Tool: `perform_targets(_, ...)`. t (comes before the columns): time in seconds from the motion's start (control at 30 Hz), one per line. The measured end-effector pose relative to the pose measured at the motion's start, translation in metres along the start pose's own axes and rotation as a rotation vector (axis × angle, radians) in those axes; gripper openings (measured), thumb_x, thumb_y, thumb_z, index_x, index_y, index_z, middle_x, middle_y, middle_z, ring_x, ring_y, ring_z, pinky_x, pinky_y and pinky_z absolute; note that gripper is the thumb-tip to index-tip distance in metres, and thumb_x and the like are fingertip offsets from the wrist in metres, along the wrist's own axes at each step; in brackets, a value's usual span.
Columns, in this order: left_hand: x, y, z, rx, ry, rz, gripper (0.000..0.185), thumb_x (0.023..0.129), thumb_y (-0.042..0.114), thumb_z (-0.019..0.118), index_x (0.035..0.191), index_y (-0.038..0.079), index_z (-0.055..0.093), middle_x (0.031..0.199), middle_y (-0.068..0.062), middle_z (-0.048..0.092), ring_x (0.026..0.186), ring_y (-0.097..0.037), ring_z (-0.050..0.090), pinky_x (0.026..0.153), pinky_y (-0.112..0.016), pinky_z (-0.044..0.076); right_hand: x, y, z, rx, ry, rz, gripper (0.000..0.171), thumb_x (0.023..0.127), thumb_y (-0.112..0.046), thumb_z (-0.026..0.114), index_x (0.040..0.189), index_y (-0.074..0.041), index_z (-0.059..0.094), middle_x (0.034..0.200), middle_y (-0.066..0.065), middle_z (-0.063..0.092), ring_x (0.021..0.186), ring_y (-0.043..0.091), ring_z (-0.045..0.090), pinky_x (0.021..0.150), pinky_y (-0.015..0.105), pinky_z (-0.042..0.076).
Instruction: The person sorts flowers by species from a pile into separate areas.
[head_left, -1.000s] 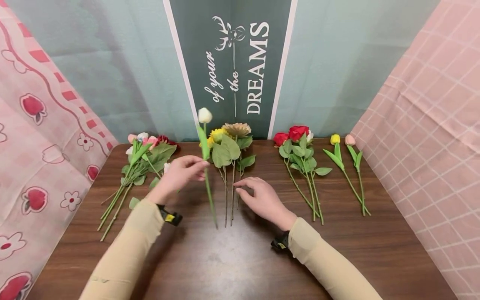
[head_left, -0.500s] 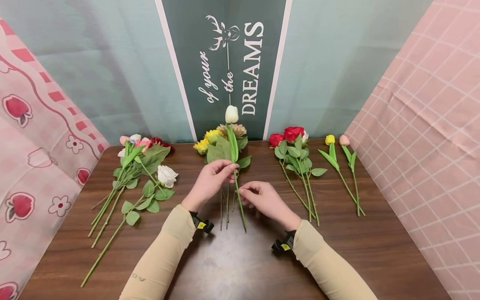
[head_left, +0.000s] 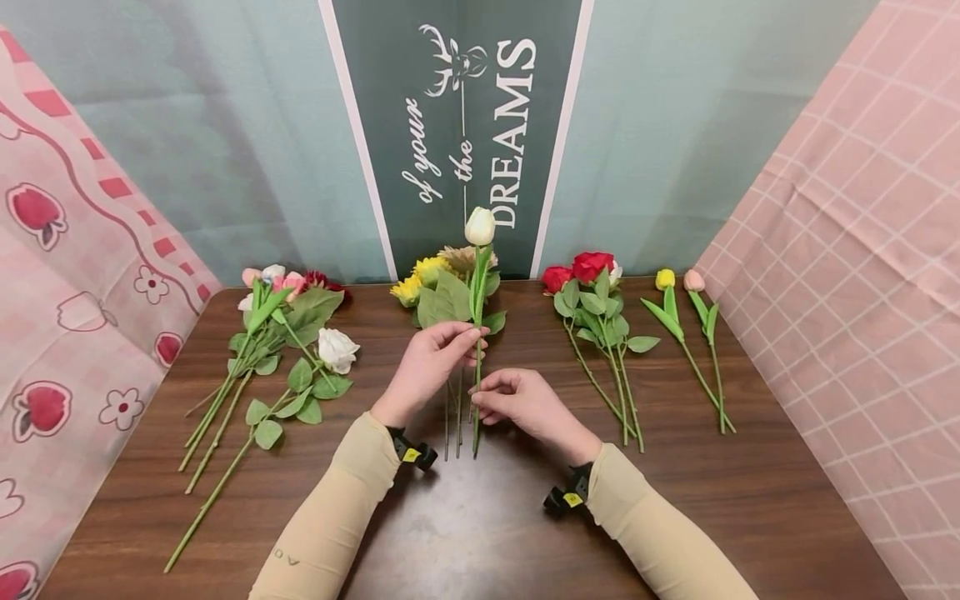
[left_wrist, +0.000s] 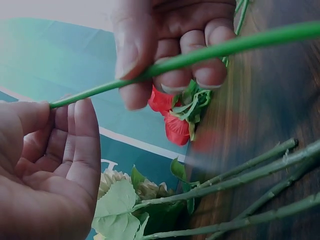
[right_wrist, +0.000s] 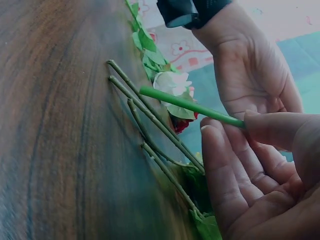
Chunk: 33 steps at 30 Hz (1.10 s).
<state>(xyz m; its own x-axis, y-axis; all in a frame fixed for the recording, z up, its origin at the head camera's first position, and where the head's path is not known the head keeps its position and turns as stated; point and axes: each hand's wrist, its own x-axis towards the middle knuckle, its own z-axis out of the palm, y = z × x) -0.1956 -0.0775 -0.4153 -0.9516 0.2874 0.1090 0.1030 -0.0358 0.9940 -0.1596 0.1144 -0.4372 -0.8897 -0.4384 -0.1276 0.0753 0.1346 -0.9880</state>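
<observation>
- Your left hand (head_left: 427, 362) pinches the white tulip (head_left: 480, 226) by the upper part of its stem, thumb and fingers closed on it; half a second ago the grip looked the same, but the stem leaned to the left.
- Your right hand (head_left: 525, 404) now pinches the same stem lower down, thumb against fingertips (the wrist views show the green stem running between both pinches); a second ago this hand lay flat and spread on the table (head_left: 465, 533), off the stem.
- The tulip stands nearly upright now, bloom against the dark banner (head_left: 457, 125), stem foot just above the table; a second ago it was further left, held by your left hand alone.
- Directly behind your hands lies the sunflower bunch (head_left: 442, 287), its stems running under the tulip's stem toward you, so the two sets of stems overlap in the head view.
- Left of your left hand lies a white rose (head_left: 335, 349) with a long stem, and beyond it a mixed bunch (head_left: 281, 296) of pink and red blooms; the rose was hidden behind your arm a second ago.
- Right of your right hand lie the red roses (head_left: 588, 271), then a yellow tulip (head_left: 664, 279) and a pink tulip (head_left: 694, 280), well apart from your hands and unmoved.
</observation>
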Motion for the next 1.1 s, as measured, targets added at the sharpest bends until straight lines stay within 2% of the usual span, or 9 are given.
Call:
perform_targets(0.1,-0.001,0.002,0.001,-0.043,0.022,-0.038,0.026,0.099,0.027,0.071,0.113,0.006,0.075,0.104,-0.015,0.073,0.086,-0.023,0.069,0.092,-0.064,0.052,-0.001,0.001,0.003,0.014,0.024,0.001,0.019,0.094,-0.006,0.072,0.104,0.01,0.07,0.09,0.022,0.072,0.078,0.026,0.072,0.075,0.048,0.062)
perform_targets(0.23,-0.001,0.002,0.002,-0.052,0.036,-0.068,0.03,0.097,0.024,0.074,0.113,-0.001,0.072,0.104,-0.014,0.074,0.084,-0.021,0.069,0.092,-0.063,0.053,-0.002,0.001,0.005,0.012,0.05,-0.006,0.018,0.094,-0.006,0.073,0.102,0.009,0.07,0.086,0.02,0.072,0.076,0.025,0.072,0.074,0.048,0.063)
perform_targets(0.37,0.0,0.001,0.002,-0.046,0.038,-0.069,0.03,0.097,0.021,0.073,0.113,-0.004,0.071,0.105,-0.017,0.073,0.084,-0.02,0.069,0.089,-0.053,0.058,-0.003,0.002,0.007,0.014,0.064,-0.013,0.018,0.094,-0.006,0.073,0.102,0.01,0.069,0.085,0.021,0.071,0.073,0.022,0.071,0.074,0.05,0.062)
perform_targets(0.53,0.0,0.001,0.003,-0.06,0.048,-0.054,0.023,0.098,0.017,0.071,0.11,-0.003,0.072,0.116,-0.027,0.069,0.083,-0.017,0.069,0.081,-0.036,0.062,-0.002,0.005,0.006,0.035,0.089,-0.02,0.022,0.093,-0.007,0.073,0.106,0.011,0.069,0.092,0.025,0.071,0.073,0.02,0.071,0.071,0.042,0.063)
perform_targets(0.77,0.0,-0.001,0.004,-0.097,0.086,-0.042,0.019,0.099,0.014,0.071,0.106,-0.004,0.07,0.114,-0.013,0.073,0.085,-0.018,0.07,0.08,-0.033,0.062,-0.001,0.004,0.006,0.086,0.145,-0.018,0.024,0.093,-0.006,0.073,0.11,0.01,0.067,0.096,0.017,0.073,0.077,0.025,0.072,0.074,0.042,0.063)
perform_targets(0.87,0.0,0.0,0.004,-0.103,0.086,-0.028,0.022,0.099,0.014,0.071,0.11,-0.004,0.07,0.116,-0.013,0.072,0.089,-0.022,0.071,0.083,-0.036,0.061,0.0,0.004,0.005,0.083,0.159,-0.032,0.022,0.093,-0.004,0.073,0.108,0.01,0.067,0.095,0.018,0.073,0.078,0.026,0.073,0.072,0.04,0.063)
perform_targets(1.0,-0.002,0.002,0.008,-0.01,0.063,0.003,0.031,0.101,0.018,0.068,0.123,-0.002,0.068,0.117,-0.016,0.071,0.095,-0.03,0.072,0.088,-0.045,0.06,0.002,0.002,-0.001,0.047,0.189,-0.057,0.02,0.093,-0.003,0.073,0.108,0.009,0.068,0.094,0.017,0.074,0.081,0.031,0.074,0.071,0.041,0.063)
perform_targets(1.1,-0.005,0.003,0.014,0.156,0.029,0.052,0.039,0.102,0.023,0.066,0.136,0.003,0.063,0.115,-0.012,0.071,0.098,-0.026,0.071,0.089,-0.045,0.059,0.002,0.0,-0.013,-0.023,0.232,-0.081,0.02,0.094,-0.006,0.073,0.108,0.008,0.069,0.095,0.016,0.074,0.082,0.032,0.074,0.071,0.042,0.063)
